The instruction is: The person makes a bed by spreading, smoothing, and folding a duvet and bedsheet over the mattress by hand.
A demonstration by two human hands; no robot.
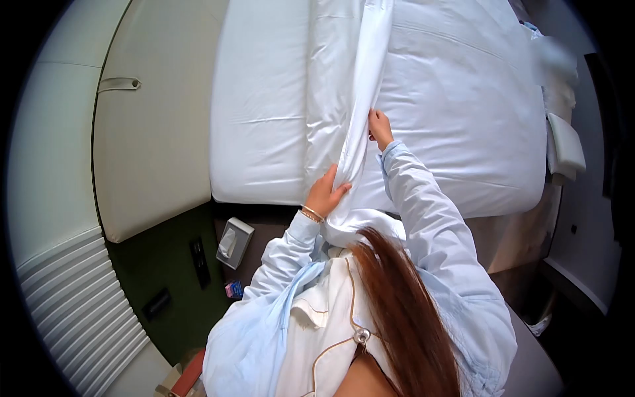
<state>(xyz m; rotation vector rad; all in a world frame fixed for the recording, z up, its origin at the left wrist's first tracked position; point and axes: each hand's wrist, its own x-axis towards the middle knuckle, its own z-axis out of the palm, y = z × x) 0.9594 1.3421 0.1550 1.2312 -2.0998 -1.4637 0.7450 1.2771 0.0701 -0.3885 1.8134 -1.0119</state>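
A long folded strip of white bedding runs across the white-covered bed, from its far side down to my body. My left hand lies on the near part of the strip, its thumb over the cloth and its fingers along the left edge. Farther up, my right hand is closed on the strip's right edge, fingers curled in. The near end of the bedding bunches up in front of my chest.
A beige padded headboard stands left of the bed. Below it, a tissue box and a small colourful packet rest on a dark surface. White pillows lie beyond the bed's right edge.
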